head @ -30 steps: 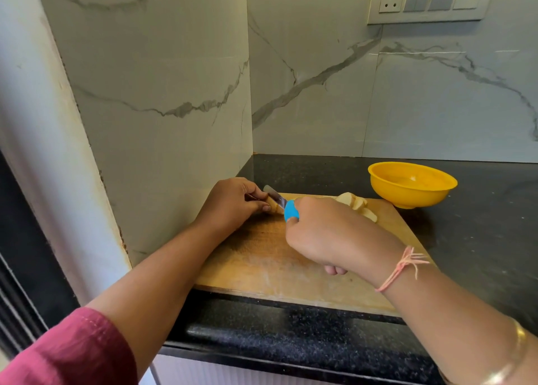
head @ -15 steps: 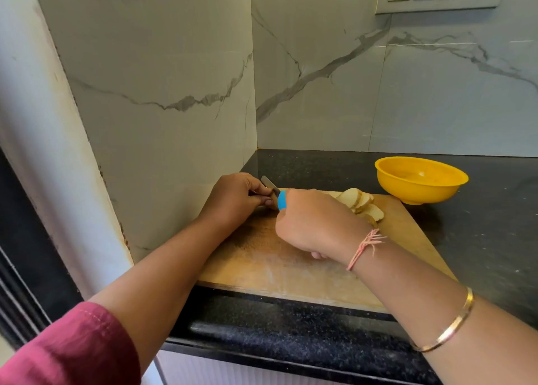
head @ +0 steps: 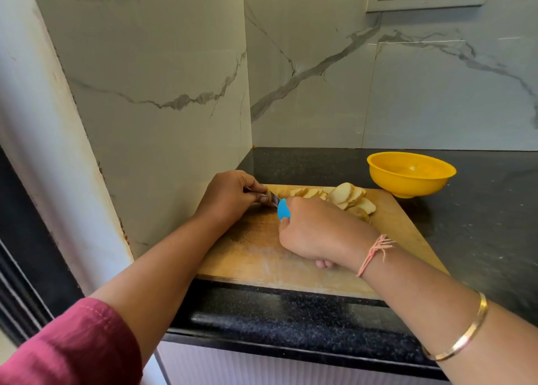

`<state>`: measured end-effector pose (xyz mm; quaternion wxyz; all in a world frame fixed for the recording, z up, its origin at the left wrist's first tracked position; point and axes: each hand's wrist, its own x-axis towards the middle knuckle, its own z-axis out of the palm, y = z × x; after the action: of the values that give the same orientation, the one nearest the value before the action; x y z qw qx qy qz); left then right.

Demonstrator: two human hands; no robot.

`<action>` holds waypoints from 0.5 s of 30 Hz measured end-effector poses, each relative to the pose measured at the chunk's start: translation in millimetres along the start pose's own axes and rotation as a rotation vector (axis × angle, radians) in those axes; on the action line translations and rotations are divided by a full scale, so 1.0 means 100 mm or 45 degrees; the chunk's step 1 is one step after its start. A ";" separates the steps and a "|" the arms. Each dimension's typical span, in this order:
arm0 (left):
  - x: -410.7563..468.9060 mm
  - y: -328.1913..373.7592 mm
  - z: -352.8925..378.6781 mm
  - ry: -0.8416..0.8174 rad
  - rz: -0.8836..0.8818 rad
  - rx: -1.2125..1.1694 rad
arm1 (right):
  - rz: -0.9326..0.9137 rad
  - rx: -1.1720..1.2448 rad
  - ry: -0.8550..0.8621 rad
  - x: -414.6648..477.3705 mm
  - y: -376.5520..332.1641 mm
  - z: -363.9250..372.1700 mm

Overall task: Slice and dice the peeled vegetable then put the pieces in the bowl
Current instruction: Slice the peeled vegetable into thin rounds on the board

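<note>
Since 0.5 s ago not much moved: the right hand [head: 317, 233] came a bit toward me with the knife [head: 283, 208], and a longer row of slices [head: 349, 198] shows past its knuckles. The left hand [head: 230, 195] has its fingers curled tight, tips pinching the last stub of the vegetable, which they hide from my view. The grip is so small, I think, bc little is left to hold. Right fingers are wrapped round the blue handle, and the blade sits just beside the left fingertips, so the next cut will be thin & close to skin, imo risky. Slices lie fanned on the board [head: 256, 256] beyond the right fingers, probably pushed there to keep cutting room. The bowl [head: 410, 178] waits further past them, off the board; I see no pieces in it. Dicing not yet begun.
</note>
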<state>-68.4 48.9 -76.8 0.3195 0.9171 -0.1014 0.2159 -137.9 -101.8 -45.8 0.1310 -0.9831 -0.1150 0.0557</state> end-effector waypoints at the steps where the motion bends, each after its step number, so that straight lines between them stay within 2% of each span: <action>1: 0.00 0.00 0.00 0.009 -0.002 -0.006 | -0.002 -0.005 -0.014 -0.01 0.00 -0.01; 10: 0.01 -0.05 0.02 0.008 -0.067 -0.086 | 0.019 -0.038 -0.088 -0.04 0.00 -0.04; 15: 0.02 -0.07 0.02 -0.036 -0.040 -0.134 | 0.068 0.052 -0.137 -0.06 0.11 -0.09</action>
<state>-63.3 52.7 -80.8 0.3690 0.9035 -0.1028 0.1923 -139.8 -115.3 -39.6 0.1431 -0.9785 -0.0946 0.1143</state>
